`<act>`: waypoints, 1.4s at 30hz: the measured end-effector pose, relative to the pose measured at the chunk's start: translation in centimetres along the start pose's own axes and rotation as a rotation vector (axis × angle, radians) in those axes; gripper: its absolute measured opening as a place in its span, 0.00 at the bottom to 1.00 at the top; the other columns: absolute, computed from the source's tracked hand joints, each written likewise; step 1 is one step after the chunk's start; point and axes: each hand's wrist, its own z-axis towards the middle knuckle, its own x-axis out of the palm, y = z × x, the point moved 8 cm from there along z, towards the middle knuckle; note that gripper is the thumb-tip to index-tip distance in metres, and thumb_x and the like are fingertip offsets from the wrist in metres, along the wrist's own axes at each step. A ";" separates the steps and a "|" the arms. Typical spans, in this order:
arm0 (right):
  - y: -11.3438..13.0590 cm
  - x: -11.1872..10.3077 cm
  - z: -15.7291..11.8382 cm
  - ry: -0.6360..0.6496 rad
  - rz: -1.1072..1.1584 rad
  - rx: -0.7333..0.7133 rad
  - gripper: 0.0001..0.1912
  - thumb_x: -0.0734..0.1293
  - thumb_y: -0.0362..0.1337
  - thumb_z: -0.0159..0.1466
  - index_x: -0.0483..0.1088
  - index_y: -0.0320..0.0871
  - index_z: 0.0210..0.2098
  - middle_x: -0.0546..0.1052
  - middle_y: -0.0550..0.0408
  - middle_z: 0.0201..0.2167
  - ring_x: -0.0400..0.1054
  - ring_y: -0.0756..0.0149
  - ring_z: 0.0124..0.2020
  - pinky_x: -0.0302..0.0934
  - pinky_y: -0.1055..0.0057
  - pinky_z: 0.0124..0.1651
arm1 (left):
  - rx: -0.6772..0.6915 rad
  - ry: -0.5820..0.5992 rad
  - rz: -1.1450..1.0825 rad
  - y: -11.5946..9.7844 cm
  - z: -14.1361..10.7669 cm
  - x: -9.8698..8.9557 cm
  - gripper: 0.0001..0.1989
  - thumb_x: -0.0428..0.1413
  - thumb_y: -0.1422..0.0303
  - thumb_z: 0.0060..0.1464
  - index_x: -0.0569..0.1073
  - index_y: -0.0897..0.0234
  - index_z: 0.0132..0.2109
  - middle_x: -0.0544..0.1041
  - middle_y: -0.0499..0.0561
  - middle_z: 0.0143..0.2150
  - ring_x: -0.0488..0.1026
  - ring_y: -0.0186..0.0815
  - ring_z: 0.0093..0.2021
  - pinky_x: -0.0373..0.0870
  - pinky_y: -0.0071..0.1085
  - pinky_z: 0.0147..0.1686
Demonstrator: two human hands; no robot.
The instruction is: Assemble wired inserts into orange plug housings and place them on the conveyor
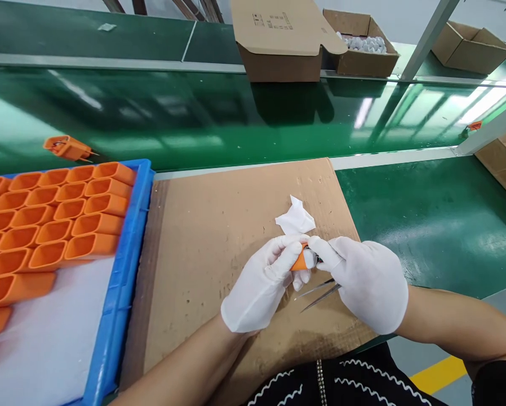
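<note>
Gloved in white, my left hand (267, 276) is closed around a small orange plastic housing (298, 261), which my fingers partly cover. My right hand (363, 276), also in a white glove, meets it at the housing's right end, its thumb and fingers pinched at a small dark part (318, 259) mostly hidden from me. A pair of metal tweezers (320, 294) sticks out from under my right palm, tips pointing left and apart. Just beyond my fingertips a crumpled white piece of paper or cloth (296, 217) lies on the cardboard sheet (211, 225).
To the left stands a blue tray (128, 270) with rows of orange housings (52, 231). Behind it, an orange housing with wire leads (69, 148) lies on the green belt (172, 124). Cardboard boxes (284, 65) line the back shelf, one holding white pieces (367, 44).
</note>
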 end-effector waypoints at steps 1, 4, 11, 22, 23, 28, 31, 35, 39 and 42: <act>-0.2 -0.2 -0.1 -0.003 -0.003 0.011 0.19 0.61 0.26 0.64 0.80 0.49 0.44 0.71 0.62 0.21 0.52 0.70 0.17 0.45 0.69 0.23 | 0.003 -0.007 -0.006 0.0 0.0 -0.1 0.25 0.64 0.46 0.54 0.71 0.65 0.30 0.69 0.45 0.22 0.62 0.28 0.22 0.59 0.25 0.23; -0.9 -0.6 -0.3 -0.020 0.015 0.025 0.25 0.61 0.23 0.58 0.80 0.50 0.47 0.75 0.61 0.25 0.55 0.70 0.18 0.45 0.70 0.22 | 0.010 -0.047 -0.013 0.0 -0.1 -0.9 0.27 0.63 0.43 0.53 0.75 0.65 0.39 0.72 0.46 0.23 0.62 0.28 0.22 0.60 0.25 0.23; -1.2 -1.4 -0.6 -0.128 0.084 -0.033 0.32 0.57 0.19 0.54 0.78 0.48 0.51 0.76 0.60 0.27 0.60 0.70 0.21 0.48 0.70 0.24 | 0.019 -0.013 -0.077 0.3 -0.2 -1.4 0.29 0.62 0.42 0.53 0.77 0.64 0.44 0.77 0.50 0.29 0.62 0.27 0.22 0.60 0.26 0.24; 1.0 -2.5 -0.6 -0.171 0.161 -0.212 0.26 0.54 0.19 0.64 0.81 0.47 0.37 0.66 0.63 0.18 0.50 0.71 0.19 0.44 0.70 0.24 | 0.022 -0.052 -0.130 -0.4 -0.4 -1.8 0.21 0.66 0.46 0.51 0.81 0.59 0.40 0.74 0.47 0.32 0.63 0.29 0.26 0.61 0.28 0.27; 1.1 -2.4 -0.7 -0.174 0.170 -0.233 0.27 0.54 0.19 0.63 0.81 0.48 0.38 0.66 0.63 0.18 0.51 0.71 0.19 0.44 0.70 0.25 | 0.027 -0.055 -0.128 -0.5 -0.4 -1.8 0.21 0.66 0.46 0.51 0.81 0.59 0.40 0.75 0.47 0.32 0.62 0.29 0.25 0.61 0.28 0.27; 0.5 -1.6 -0.9 -0.168 0.145 -0.179 0.27 0.56 0.19 0.58 0.79 0.47 0.44 0.66 0.63 0.18 0.50 0.69 0.20 0.44 0.68 0.25 | 0.038 -0.063 -0.108 -0.3 -0.4 -2.1 0.22 0.64 0.45 0.53 0.79 0.59 0.42 0.75 0.47 0.32 0.63 0.28 0.26 0.61 0.27 0.28; -0.1 -1.3 -1.0 -0.182 0.122 -0.121 0.31 0.57 0.19 0.55 0.78 0.47 0.49 0.71 0.63 0.22 0.53 0.68 0.20 0.44 0.67 0.25 | 0.040 -0.018 -0.100 -0.3 -0.4 -1.6 0.22 0.61 0.46 0.57 0.78 0.60 0.43 0.74 0.47 0.30 0.62 0.27 0.24 0.61 0.26 0.27; -0.3 -0.8 -1.0 -0.162 0.094 -0.091 0.34 0.58 0.19 0.52 0.77 0.49 0.52 0.73 0.62 0.23 0.55 0.68 0.21 0.45 0.67 0.26 | 0.019 -0.006 -0.097 -0.1 -0.5 -1.0 0.23 0.62 0.46 0.57 0.77 0.63 0.43 0.74 0.47 0.28 0.62 0.28 0.23 0.59 0.26 0.24; -0.1 -0.2 -1.1 -0.105 0.072 -0.089 0.36 0.58 0.19 0.52 0.77 0.51 0.54 0.72 0.62 0.23 0.54 0.68 0.21 0.46 0.67 0.26 | 0.018 -0.018 -0.105 0.0 -0.5 -0.8 0.24 0.63 0.46 0.55 0.77 0.64 0.42 0.74 0.47 0.27 0.62 0.28 0.22 0.59 0.26 0.23; -0.1 0.0 -1.1 -0.086 0.064 -0.073 0.33 0.59 0.20 0.54 0.78 0.51 0.52 0.71 0.62 0.22 0.52 0.69 0.21 0.45 0.68 0.26 | 0.026 -0.017 -0.096 -0.1 -0.4 -0.8 0.24 0.64 0.46 0.55 0.77 0.65 0.43 0.74 0.48 0.28 0.64 0.28 0.23 0.59 0.27 0.22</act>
